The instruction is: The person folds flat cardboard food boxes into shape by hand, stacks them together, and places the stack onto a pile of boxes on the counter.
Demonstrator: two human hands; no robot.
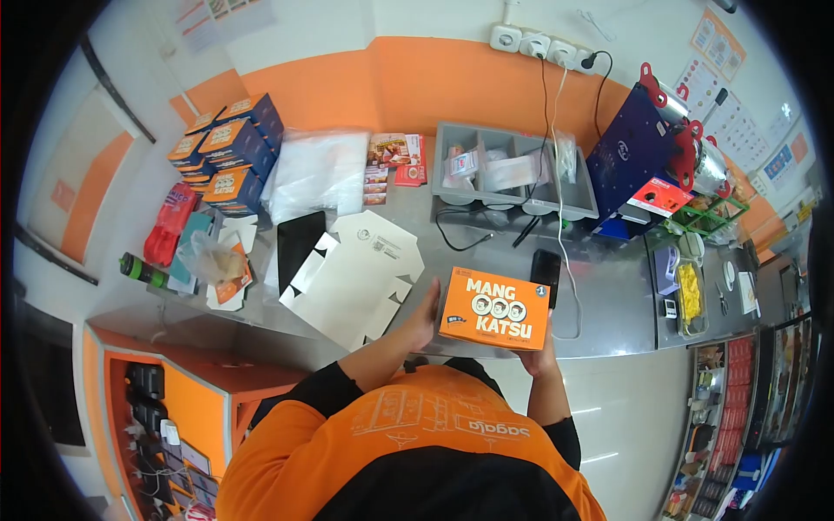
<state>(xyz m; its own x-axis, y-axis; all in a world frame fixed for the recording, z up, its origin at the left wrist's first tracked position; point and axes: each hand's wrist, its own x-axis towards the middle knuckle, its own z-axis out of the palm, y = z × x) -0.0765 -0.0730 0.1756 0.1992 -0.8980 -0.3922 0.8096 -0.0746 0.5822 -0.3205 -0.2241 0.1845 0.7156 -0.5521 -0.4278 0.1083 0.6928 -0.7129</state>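
Observation:
An orange food box (493, 323), printed "MANG KATSU", is held between both hands above the counter's front edge. My left hand (424, 318) grips its left side, with the fingers partly hidden by the box. At the lower right corner, my right hand (540, 352) supports it from beneath and the side; most of those fingers are hidden. Left of the held box, an unfolded cardboard box blank (360, 273) lies flat, its pale inner side up. Just behind the right hand is a black phone (546, 267), partly covered by the box.
Folded boxes (233, 143) are stacked at the back left beside clear plastic bags (317, 174). A grey divided tray (512, 204) stands at the back. Cables hang from wall sockets (534, 45) onto the counter. A blue machine (621, 156) and a yellow-filled container (691, 295) stand right.

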